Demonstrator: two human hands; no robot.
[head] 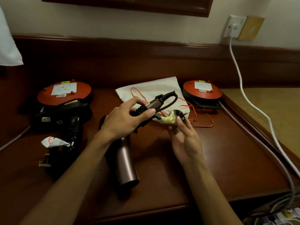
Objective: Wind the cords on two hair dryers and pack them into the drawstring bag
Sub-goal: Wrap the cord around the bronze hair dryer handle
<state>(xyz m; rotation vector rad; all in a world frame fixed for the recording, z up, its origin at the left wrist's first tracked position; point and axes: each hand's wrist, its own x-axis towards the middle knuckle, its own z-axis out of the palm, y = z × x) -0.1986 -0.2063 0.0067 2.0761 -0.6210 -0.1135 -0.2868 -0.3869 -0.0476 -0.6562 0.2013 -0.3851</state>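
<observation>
Spanning a dark wooden desk [162, 168], both hands work beneath a wall socket [233, 26].

Dim, warm indoor light from above and behind the camera; wall [146, 25] brightest, fading to murk at lower corners. Dark table [211, 159] underexposed, with faint sheen along its front edge. Black dryer [71, 120] at left nearly lost in shadow, detail crushed. Soft shadows under left hand [125, 120] and right hand [185, 140]; dull highlight streaked along bronze dryer [125, 161] barrel. White bag [154, 91] and cable [253, 108] close to blown out. Wide-angle bend visible: skirting and table edges bowed, forearms stretched toward bottom corners. Overall softness and compression smear; labels on red reels [65, 93] unreadable, bottom-right clutter blurred.
</observation>
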